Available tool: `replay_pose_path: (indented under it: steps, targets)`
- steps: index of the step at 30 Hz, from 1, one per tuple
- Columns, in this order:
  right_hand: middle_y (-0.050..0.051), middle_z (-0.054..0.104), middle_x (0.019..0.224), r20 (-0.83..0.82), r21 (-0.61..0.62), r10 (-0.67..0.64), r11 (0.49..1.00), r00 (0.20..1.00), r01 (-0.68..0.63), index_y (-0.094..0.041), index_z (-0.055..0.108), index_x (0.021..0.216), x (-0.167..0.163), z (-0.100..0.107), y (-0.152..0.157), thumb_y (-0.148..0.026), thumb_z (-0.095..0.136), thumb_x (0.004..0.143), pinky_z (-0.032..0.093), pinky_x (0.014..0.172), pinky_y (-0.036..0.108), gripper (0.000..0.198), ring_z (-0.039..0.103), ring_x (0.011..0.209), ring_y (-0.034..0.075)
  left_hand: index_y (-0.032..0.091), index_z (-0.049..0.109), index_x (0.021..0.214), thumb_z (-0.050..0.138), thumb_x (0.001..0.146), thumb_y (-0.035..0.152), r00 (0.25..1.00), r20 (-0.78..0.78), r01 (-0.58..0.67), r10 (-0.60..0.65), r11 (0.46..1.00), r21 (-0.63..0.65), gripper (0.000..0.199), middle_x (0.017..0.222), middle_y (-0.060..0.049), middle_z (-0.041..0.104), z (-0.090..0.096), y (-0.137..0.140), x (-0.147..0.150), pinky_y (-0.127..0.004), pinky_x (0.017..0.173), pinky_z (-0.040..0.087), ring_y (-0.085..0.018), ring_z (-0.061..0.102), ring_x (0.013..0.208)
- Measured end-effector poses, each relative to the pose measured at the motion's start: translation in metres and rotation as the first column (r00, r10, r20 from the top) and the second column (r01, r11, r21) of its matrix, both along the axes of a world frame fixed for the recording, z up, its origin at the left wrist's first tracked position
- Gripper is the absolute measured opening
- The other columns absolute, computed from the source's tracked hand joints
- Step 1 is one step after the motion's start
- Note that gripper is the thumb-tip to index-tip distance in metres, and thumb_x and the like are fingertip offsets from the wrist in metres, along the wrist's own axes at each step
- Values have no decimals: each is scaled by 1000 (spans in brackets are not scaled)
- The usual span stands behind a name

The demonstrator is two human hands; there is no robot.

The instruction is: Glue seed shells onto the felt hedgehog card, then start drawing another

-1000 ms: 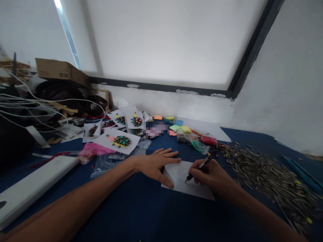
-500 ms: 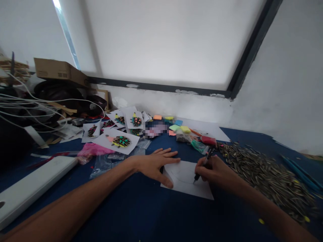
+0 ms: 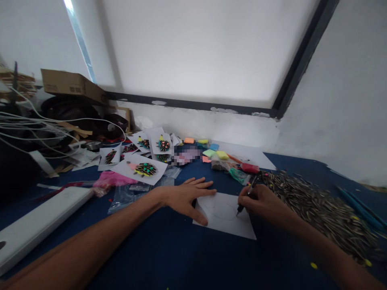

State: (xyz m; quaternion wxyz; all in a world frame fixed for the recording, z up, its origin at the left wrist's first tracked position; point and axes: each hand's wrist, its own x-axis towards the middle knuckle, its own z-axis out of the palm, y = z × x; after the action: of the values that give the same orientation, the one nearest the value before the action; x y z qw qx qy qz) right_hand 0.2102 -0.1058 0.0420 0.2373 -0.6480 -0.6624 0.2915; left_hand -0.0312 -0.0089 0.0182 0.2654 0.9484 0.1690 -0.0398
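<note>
A sheet of white paper (image 3: 223, 227) lies on the blue tabletop in front of me, with a faint rounded line drawn on it. My left hand (image 3: 189, 200) rests flat across the sheet's left side, fingers spread, thumb on the paper. In my right hand (image 3: 256, 199) is a dark pen (image 3: 248, 195), gripped between thumb and fingers. Its tip is at the right part of the drawn line. Just right of that hand spreads a large heap of striped sunflower seeds (image 3: 320, 217).
Finished-looking hedgehog pictures (image 3: 145, 169) on white sheets lie at back left. Colourful clay packets (image 3: 222, 155) stand beyond the paper. A long white bar-shaped object (image 3: 45, 225) lies at left, near plastic bags (image 3: 121, 197). Cables (image 3: 36, 125) and a cardboard box (image 3: 72, 84) fill the far left.
My right hand has moved slightly right and up with the pen, and the faint drawn line now reaches further round. My left hand has stayed in place.
</note>
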Motion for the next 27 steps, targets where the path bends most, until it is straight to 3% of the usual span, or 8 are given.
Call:
replay_pose_path:
  steps: [16, 20, 23, 27]
  targets:
    - [-2, 52, 49, 23, 14, -18, 1000, 1000, 17, -17, 59, 58, 0, -1, 1, -28, 50, 72, 32, 48, 25, 20, 44, 47, 11, 29, 15, 151, 51, 74, 76, 1000, -3, -4, 4, 1000, 2, 97, 158, -4, 2, 0, -1, 0, -55, 114, -2, -33, -4, 145]
    - [-2, 50, 46, 9, 78, -70, 995, 998, 69, -18, 59, 56, 1, -3, 1, -30, 51, 74, 31, 46, 26, 23, 43, 45, 11, 29, 14, 151, 52, 73, 77, 1000, 15, -11, 11, 1000, -1, 99, 158, -4, 3, -1, 0, 0, -54, 115, -2, -34, -3, 145]
    - [0, 54, 49, -19, 142, -99, 985, 995, 101, -18, 60, 57, -4, -2, 0, -34, 54, 76, 35, 46, 26, 25, 48, 47, 13, 28, 13, 151, 51, 74, 77, 1000, 15, -6, 6, 1000, -3, 99, 158, -4, 2, -1, 0, 0, -53, 115, -2, -33, -3, 145]
    - [1, 60, 57, -139, 101, -80, 990, 987, 95, -19, 60, 64, -18, -8, -5, -42, 56, 79, 42, 49, 26, 28, 53, 49, 13, 28, 14, 151, 51, 74, 76, 1000, 6, -9, 9, 1000, 0, 98, 159, -4, 2, -1, 0, 0, -53, 115, -2, -33, -4, 145]
